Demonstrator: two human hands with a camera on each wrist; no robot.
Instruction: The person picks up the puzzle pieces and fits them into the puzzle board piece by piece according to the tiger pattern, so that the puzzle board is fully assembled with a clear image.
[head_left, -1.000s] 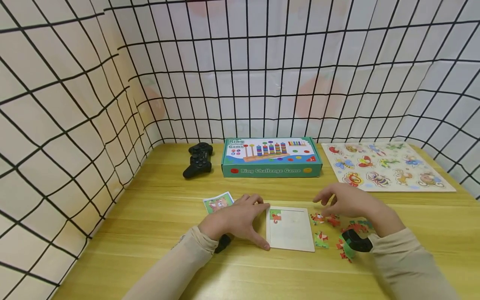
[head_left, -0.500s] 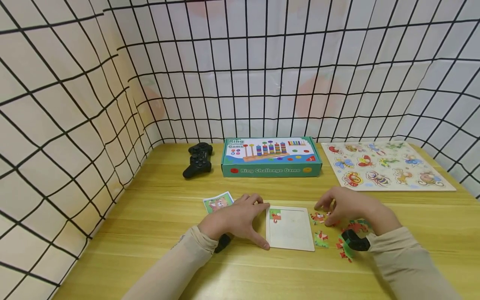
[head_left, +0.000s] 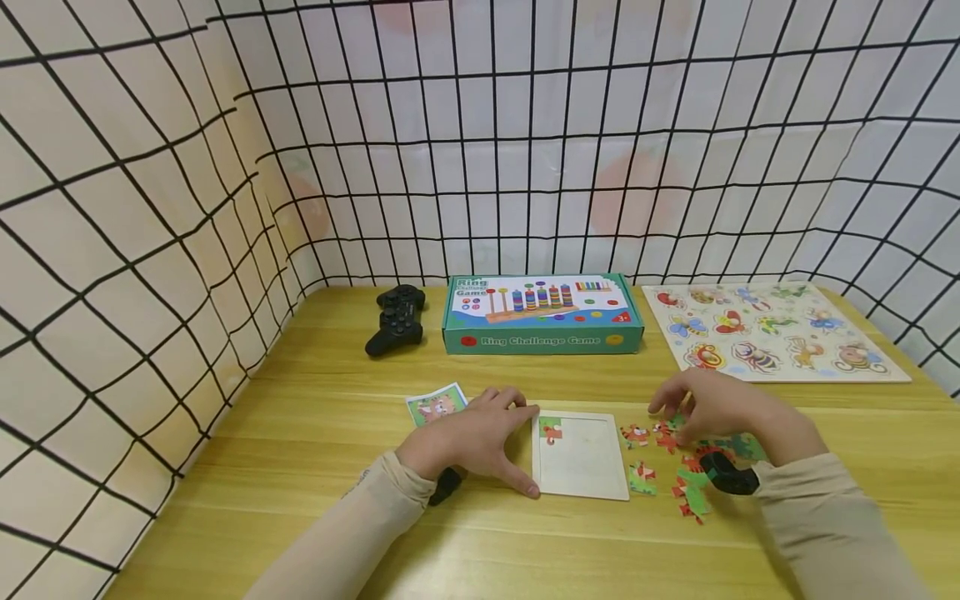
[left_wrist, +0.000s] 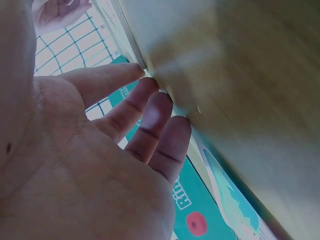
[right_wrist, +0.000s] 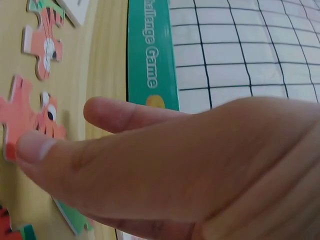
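My left hand (head_left: 480,437) spans the left edge of a pale square puzzle tray (head_left: 581,467), forefinger at the far corner and thumb at the near one. One green-and-orange jigsaw piece (head_left: 551,430) lies in the tray's upper left corner. To the right of the tray, my right hand (head_left: 712,408) is low over loose jigsaw pieces, thumb and forefinger apart. In the right wrist view its thumb overlaps an orange piece (right_wrist: 22,117) with a printed eye. A green piece (right_wrist: 72,217) shows partly from under that hand.
More pieces lie about, such as a green one (head_left: 642,477) beside the tray. A printed picture card (head_left: 438,406) is partly behind my left hand. Farther back are a black game controller (head_left: 399,321), a Ring Challenge Game box (head_left: 543,317) and an insect puzzle board (head_left: 780,333), before a grid-patterned wall (head_left: 517,167).
My right hand came down over the loose pieces, then shifted right, uncovering the orange piece with the eye. The left hand has stayed at the tray's edge.
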